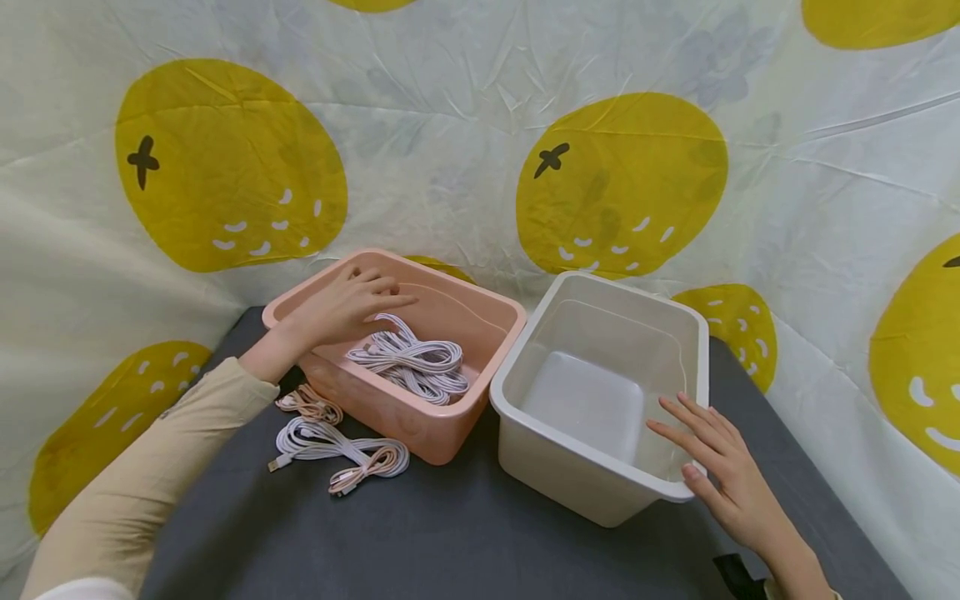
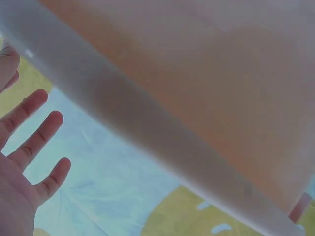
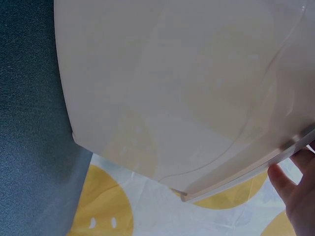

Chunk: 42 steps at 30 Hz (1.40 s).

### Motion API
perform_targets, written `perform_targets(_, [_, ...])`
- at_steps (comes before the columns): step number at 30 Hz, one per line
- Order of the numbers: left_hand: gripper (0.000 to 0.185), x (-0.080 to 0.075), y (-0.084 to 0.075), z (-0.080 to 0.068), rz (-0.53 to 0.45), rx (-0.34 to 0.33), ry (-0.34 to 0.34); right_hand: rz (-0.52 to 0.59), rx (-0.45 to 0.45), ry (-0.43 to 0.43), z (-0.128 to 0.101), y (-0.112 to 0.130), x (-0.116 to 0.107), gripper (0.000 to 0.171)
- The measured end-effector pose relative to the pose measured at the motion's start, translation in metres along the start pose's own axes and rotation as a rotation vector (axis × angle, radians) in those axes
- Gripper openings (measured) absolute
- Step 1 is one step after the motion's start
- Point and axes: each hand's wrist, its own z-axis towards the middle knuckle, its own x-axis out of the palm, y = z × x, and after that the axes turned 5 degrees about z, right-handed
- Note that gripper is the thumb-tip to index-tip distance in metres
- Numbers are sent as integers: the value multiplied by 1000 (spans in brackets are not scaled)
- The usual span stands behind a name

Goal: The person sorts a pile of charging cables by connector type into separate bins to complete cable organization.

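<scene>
On the grey table (image 1: pixel 465 533), pink bin (image 1: pixel 442 433) left, white bin (image 1: pixel 570 475) right, nearly touching. Left hand (image 1: pixel 341 308) hovers over pink bin, fingers spread, gripping nothing, above coiled white cables (image 1: pixel 412 362). More cables (image 1: pixel 337 446) lie just outside pink bin. Right hand (image 1: pixel 723 471) rests flat on white bin's near rim, fingers straight. Lemon-print cloth (image 1: pixel 622 183) behind.

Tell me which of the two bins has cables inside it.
The pink bin, the one under the left hand. It holds a bundle of white cables. The white bin beside it, by the right hand, holds nothing.
</scene>
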Motion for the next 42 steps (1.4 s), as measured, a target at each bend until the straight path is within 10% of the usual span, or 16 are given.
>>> perform_targets(26, [51, -25, -17, -52, -15, 57, -265, -4, 3, 6, 1, 0, -1, 33])
perform_targets(42, [55, -24, -34, -101, 32, -11, -243, 3, -7, -3, 1, -1, 0, 33])
